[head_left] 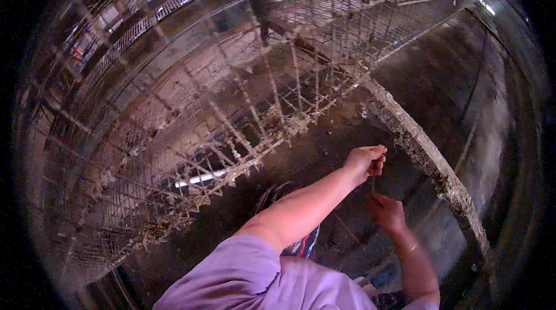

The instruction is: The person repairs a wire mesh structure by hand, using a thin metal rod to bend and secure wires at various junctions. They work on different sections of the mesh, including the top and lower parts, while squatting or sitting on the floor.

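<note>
Far left: wire cage rack (174, 136), several tiers, bars crusted with pale dirt and debris. A white tube (200, 179) lay behind the lower front bars. Below the rack, dark grimy floor (301, 153). Purple sleeve (231, 269) at the bottom edge, with a bit of striped cloth (304, 246) just beside it.

Left hand (366, 162) reached forward over the floor, arm nearly straight, fingers curled in and pinched down on the top end of a thin strand (373, 185). The strand ran short and near vertical from that pinch toward the right hand (387, 212), which sat just below and slightly right, a thin bangle (412, 247) on the wrist. The right fingertips pointed up at the strand's lower end, but blur hid the contact, so I could not tell if that hand gripped it or only touched it. What the strand was made of was too fine to tell.

Right of both hands: a crusted ledge (428, 159) ran diagonally, then bare concrete (486, 113) beyond it.

Judged step: the 2 hands were working the strand between them, mid-handling, upper end secured, lower end being fingered. Next move would call for a firm 2-finger pinch at the lower end and steady tension, since something this thin slips or snaps easily and is hard to see against the dark floor.
</note>
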The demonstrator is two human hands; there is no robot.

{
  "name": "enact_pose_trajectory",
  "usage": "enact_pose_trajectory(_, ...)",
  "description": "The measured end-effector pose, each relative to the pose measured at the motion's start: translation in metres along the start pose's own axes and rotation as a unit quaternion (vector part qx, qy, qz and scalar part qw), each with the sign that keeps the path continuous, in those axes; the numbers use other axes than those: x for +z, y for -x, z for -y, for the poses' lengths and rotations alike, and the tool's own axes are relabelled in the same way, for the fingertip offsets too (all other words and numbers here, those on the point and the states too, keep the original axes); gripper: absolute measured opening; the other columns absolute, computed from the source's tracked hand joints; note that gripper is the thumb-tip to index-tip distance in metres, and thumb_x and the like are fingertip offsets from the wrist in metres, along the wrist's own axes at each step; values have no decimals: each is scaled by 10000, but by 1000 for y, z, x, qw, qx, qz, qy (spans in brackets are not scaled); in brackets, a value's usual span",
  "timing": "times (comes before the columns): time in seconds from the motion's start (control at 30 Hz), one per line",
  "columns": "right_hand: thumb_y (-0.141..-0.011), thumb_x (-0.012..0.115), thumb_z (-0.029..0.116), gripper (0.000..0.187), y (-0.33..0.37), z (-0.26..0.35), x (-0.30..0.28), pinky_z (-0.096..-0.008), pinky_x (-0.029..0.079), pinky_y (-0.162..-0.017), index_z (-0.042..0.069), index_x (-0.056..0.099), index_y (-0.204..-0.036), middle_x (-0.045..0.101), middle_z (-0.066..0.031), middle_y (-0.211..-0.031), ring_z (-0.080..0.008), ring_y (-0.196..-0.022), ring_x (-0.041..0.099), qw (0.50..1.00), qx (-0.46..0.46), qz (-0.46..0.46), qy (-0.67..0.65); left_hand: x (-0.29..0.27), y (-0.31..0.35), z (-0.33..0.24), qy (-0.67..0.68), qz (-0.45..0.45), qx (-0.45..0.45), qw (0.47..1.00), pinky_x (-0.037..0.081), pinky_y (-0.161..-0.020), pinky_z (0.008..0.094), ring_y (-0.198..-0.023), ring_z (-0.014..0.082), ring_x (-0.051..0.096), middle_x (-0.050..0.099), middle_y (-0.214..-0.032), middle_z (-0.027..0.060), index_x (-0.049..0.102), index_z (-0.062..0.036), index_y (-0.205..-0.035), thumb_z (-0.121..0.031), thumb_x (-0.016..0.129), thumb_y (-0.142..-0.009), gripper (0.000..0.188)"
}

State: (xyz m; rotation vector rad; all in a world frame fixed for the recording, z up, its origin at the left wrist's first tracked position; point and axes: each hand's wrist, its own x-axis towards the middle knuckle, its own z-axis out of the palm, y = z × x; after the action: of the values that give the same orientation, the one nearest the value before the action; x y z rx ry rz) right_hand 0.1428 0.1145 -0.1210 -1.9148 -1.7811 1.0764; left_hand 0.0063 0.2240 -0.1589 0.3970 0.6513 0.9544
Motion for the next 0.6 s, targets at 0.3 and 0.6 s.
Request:
enact_pose_trajectory(0.3, -807, 566, 82, 179, -4, -23, 17, -345, 498, -656, -2, 618, -957, 646, -169, -866, -300, -761, 638, 968, -200, -91, 122, -3, -6, 34, -257, -51, 77, 962, 423, -391, 313, -463, 152, 564, 599, -624, 97, 639, -9, -817, -245, 570, -856, 250)
enact_pose_trajectory(0.6, -823, 560, 125, 163, -4, -15, 4, -389, 506, -595, 69, 589, -973, 647, -119, -874, -313, -754, 637, 971, -143, -148, 120, -8, 3, 42, -795, 69, 111, 592, 517, -687, 407, -806, 343, 643, 651, -808, 184, 688, -58, -774, -37, 619, -662, 134)
